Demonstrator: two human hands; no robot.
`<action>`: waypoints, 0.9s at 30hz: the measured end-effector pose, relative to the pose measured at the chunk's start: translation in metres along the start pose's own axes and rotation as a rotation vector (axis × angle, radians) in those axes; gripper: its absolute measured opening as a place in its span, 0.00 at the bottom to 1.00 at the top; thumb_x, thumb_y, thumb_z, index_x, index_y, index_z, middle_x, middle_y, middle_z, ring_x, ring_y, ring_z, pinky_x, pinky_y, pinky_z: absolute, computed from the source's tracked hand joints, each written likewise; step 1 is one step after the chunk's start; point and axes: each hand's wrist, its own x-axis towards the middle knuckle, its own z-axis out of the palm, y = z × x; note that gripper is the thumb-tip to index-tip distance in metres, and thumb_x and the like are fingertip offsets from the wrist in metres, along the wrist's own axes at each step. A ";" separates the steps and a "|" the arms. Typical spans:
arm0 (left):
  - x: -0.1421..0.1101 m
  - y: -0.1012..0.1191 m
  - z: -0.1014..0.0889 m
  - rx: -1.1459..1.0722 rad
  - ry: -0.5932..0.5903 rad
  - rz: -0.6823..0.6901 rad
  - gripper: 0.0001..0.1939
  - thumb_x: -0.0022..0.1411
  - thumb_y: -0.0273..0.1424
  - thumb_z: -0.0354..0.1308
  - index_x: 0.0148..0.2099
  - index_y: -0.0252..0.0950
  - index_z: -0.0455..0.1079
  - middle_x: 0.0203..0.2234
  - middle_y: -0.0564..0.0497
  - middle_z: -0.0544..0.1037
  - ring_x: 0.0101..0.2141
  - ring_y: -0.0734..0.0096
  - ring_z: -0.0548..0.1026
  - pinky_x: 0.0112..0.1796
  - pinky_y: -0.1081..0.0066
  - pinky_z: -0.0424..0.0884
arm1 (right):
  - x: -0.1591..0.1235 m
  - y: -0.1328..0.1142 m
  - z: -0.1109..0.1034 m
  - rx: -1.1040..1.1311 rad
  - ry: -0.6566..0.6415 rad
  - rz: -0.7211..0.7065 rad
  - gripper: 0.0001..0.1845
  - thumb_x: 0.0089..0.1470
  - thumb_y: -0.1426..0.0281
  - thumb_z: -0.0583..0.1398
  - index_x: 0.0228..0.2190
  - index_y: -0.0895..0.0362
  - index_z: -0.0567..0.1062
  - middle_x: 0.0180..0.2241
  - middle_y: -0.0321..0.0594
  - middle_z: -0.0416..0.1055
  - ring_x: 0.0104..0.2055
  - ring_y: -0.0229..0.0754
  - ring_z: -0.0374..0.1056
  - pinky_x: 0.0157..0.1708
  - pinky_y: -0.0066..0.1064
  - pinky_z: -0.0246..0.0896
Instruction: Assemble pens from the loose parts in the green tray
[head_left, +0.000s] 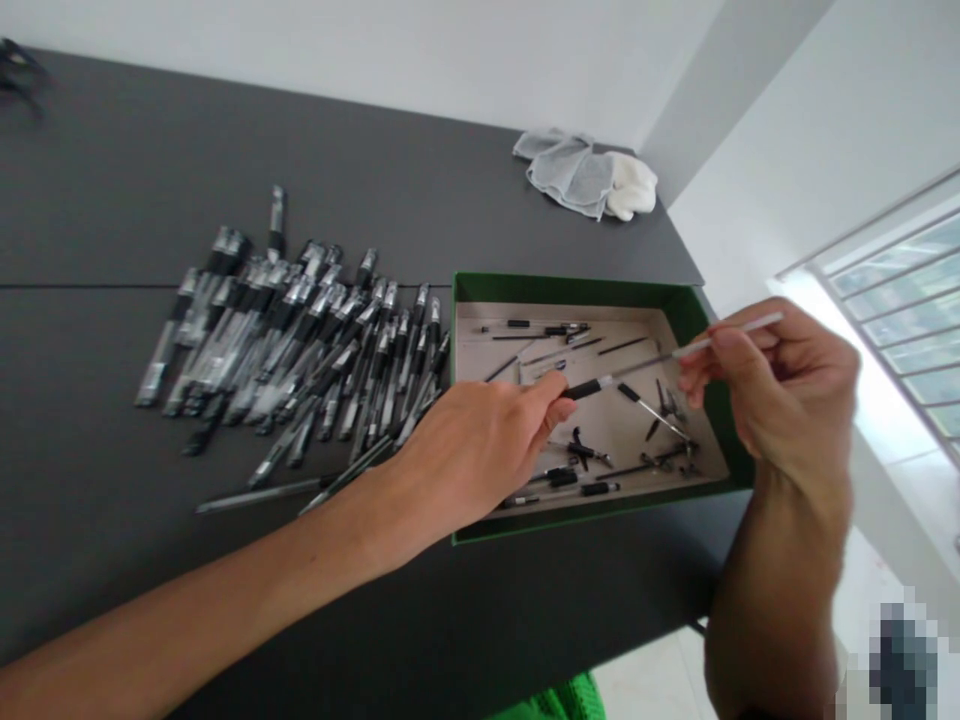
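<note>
Over the green-rimmed box [600, 292], my left hand [480, 440] pinches a pen barrel with a black grip [587, 389]. My right hand [772, 370] holds a thin pen refill [694, 349] between thumb and fingers, with its pale end sticking out past the thumb. Refill and barrel lie in one line, the refill's dark end at the barrel's open end; I cannot tell how far it goes inside. Below both hands, loose pen parts lie in the box, among them a black-gripped piece [628, 393] and dark refills [622, 346].
Left of the box spreads a large pile of capped clear pens [300, 320] on the dark table [135, 180]. A grey cloth [574, 175] and a white cloth [631, 187] rest at the back corner. A dark object [21, 70] sits far left. The wall borders the table's rear.
</note>
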 end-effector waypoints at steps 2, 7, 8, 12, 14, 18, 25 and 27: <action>0.000 0.000 0.002 -0.012 0.027 -0.016 0.17 0.78 0.35 0.39 0.60 0.37 0.62 0.29 0.52 0.81 0.26 0.70 0.78 0.29 0.74 0.68 | 0.001 -0.002 0.002 0.028 0.010 0.001 0.10 0.59 0.60 0.67 0.33 0.50 0.73 0.38 0.39 0.81 0.29 0.42 0.75 0.25 0.36 0.69; -0.002 0.000 0.000 -0.036 0.047 -0.035 0.17 0.77 0.33 0.39 0.62 0.37 0.57 0.30 0.51 0.82 0.28 0.68 0.79 0.32 0.72 0.73 | 0.005 -0.003 0.012 -0.032 -0.062 0.059 0.14 0.59 0.59 0.67 0.43 0.51 0.74 0.41 0.40 0.83 0.41 0.45 0.80 0.43 0.39 0.77; -0.002 0.001 -0.001 -0.031 0.036 -0.031 0.16 0.77 0.33 0.39 0.61 0.37 0.58 0.31 0.50 0.82 0.28 0.67 0.80 0.33 0.71 0.73 | 0.004 -0.003 0.014 -0.044 -0.068 0.056 0.16 0.60 0.57 0.66 0.46 0.51 0.74 0.42 0.40 0.82 0.44 0.46 0.80 0.46 0.41 0.76; -0.002 0.002 -0.004 -0.007 0.002 -0.015 0.13 0.76 0.33 0.40 0.57 0.38 0.60 0.33 0.49 0.82 0.29 0.66 0.80 0.32 0.71 0.71 | -0.003 -0.007 0.020 0.008 -0.129 0.091 0.17 0.64 0.52 0.60 0.47 0.49 0.71 0.44 0.41 0.82 0.51 0.49 0.78 0.50 0.43 0.75; -0.002 0.002 -0.003 0.010 -0.006 -0.005 0.12 0.76 0.31 0.41 0.56 0.38 0.61 0.36 0.49 0.82 0.30 0.67 0.80 0.31 0.72 0.70 | -0.007 -0.011 0.025 0.047 -0.176 0.129 0.18 0.65 0.50 0.59 0.47 0.48 0.68 0.45 0.41 0.82 0.53 0.51 0.78 0.48 0.42 0.76; -0.002 0.002 0.000 0.046 0.015 0.029 0.11 0.75 0.28 0.44 0.55 0.38 0.62 0.39 0.48 0.83 0.31 0.66 0.81 0.30 0.72 0.68 | -0.014 -0.020 0.034 0.080 -0.204 0.147 0.19 0.65 0.49 0.57 0.48 0.48 0.64 0.46 0.42 0.81 0.49 0.51 0.79 0.43 0.40 0.77; -0.002 0.002 -0.001 0.065 -0.010 0.037 0.16 0.72 0.26 0.47 0.60 0.38 0.62 0.42 0.47 0.83 0.34 0.65 0.81 0.32 0.71 0.70 | -0.015 -0.024 0.035 -0.036 -0.313 0.147 0.24 0.62 0.46 0.59 0.49 0.50 0.67 0.44 0.42 0.81 0.41 0.47 0.80 0.40 0.37 0.77; -0.002 0.002 0.000 0.071 0.013 0.046 0.19 0.73 0.27 0.47 0.64 0.39 0.61 0.44 0.47 0.82 0.34 0.65 0.82 0.32 0.70 0.70 | -0.014 -0.024 0.035 -0.054 -0.332 0.120 0.22 0.63 0.49 0.60 0.48 0.52 0.69 0.43 0.43 0.82 0.45 0.48 0.80 0.46 0.39 0.76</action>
